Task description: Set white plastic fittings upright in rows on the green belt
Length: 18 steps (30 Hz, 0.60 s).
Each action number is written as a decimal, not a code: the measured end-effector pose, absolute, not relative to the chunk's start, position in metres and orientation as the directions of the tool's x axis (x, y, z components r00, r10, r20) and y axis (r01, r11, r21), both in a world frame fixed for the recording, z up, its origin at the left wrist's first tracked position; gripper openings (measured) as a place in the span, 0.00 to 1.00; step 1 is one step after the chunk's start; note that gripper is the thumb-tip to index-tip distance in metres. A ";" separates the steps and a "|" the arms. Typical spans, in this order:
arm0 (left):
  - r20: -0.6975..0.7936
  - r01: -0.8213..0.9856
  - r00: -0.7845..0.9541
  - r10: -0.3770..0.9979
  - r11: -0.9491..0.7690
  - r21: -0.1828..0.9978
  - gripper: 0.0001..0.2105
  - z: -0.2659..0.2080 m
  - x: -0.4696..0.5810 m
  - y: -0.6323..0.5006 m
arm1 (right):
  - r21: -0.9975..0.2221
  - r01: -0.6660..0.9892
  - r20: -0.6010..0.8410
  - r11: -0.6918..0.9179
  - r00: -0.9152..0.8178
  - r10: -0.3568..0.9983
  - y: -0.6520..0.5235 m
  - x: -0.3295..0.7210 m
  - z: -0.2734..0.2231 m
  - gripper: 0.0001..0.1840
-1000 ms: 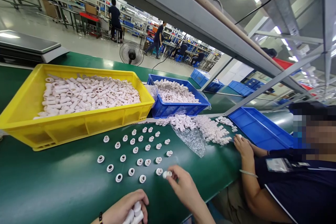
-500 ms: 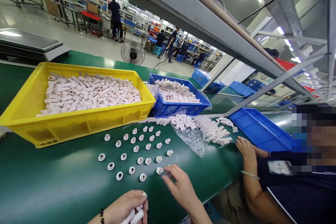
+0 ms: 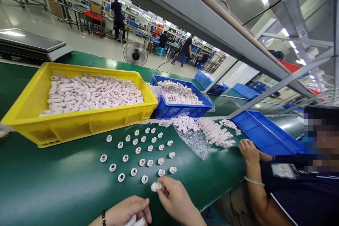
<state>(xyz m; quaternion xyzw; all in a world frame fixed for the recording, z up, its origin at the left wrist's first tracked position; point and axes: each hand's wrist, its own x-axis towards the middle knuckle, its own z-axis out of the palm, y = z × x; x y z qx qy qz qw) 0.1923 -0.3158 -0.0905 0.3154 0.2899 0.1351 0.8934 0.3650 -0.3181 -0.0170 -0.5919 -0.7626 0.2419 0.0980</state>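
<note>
Between the thumb and fingers of my right hand [image 3: 176, 196] is a white flanged pipe fitting [image 3: 155, 186], held just above the green work surface [image 3: 66, 183]. My left hand [image 3: 129, 209], at the bottom edge with a beaded bracelet on its wrist, curls around several white tubular fittings [image 3: 139, 222]; part of them is hidden by the fingers and the frame edge. Beyond both hands, white flanged fittings [image 3: 144, 179] stand apart in loose rows. Some of those at the left look like low rings [image 3: 121, 177]. A standing fitting [image 3: 173, 170] is just beyond my right hand.
A yellow bin [image 3: 106, 118] and a blue bin [image 3: 182, 110] full of white fittings stand behind the rows. Piled fittings [image 3: 214, 132] lie by clear plastic wrap [image 3: 194, 143]. At right sits a co-worker [image 3: 299, 197], hand near the pile, beside another blue bin [image 3: 267, 130].
My right hand has drawn back toward my left hand and now holds a fitting. The white piece at my left fingertips no longer shows there. A standing fitting behind my right hand has come into view.
</note>
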 end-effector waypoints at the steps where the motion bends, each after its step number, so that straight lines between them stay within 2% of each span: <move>1: -0.444 -0.054 0.785 0.432 0.763 0.645 0.27 -0.091 0.192 -0.316 | -0.410 0.892 -0.119 0.192 -0.261 0.958 -0.316 0.366 -0.023 0.05; 3: -0.464 -0.057 0.770 0.439 0.771 0.635 0.26 -0.091 0.193 -0.316 | -0.291 0.934 -0.125 0.208 -0.253 0.959 -0.314 0.366 -0.037 0.07; 6: -0.483 -0.102 0.758 0.439 0.811 0.576 0.22 -0.094 0.193 -0.316 | -0.236 0.948 -0.160 0.212 -0.253 0.954 -0.313 0.365 -0.047 0.08; 9: -0.517 -0.140 0.750 0.412 0.864 0.484 0.19 -0.098 0.193 -0.314 | -0.292 0.929 -0.117 0.227 -0.270 0.956 -0.316 0.364 -0.034 0.13; 11: -0.547 -0.143 0.748 0.376 0.896 0.420 0.17 -0.100 0.194 -0.312 | -0.343 0.886 -0.060 0.313 -0.353 0.934 -0.319 0.360 -0.021 0.12; 13: -0.579 -0.138 0.749 0.323 0.930 0.341 0.17 -0.101 0.195 -0.310 | -0.378 0.806 0.003 0.456 -0.491 0.871 -0.321 0.352 -0.014 0.07; 16: -0.615 -0.216 0.719 0.322 0.946 0.243 0.15 -0.098 0.194 -0.308 | -0.409 0.649 0.081 0.642 -0.674 0.734 -0.323 0.334 -0.023 0.10; 18: -0.630 -0.295 0.692 0.351 0.935 0.198 0.13 -0.094 0.192 -0.308 | -0.414 0.569 0.124 0.711 -0.738 0.663 -0.322 0.322 -0.037 0.14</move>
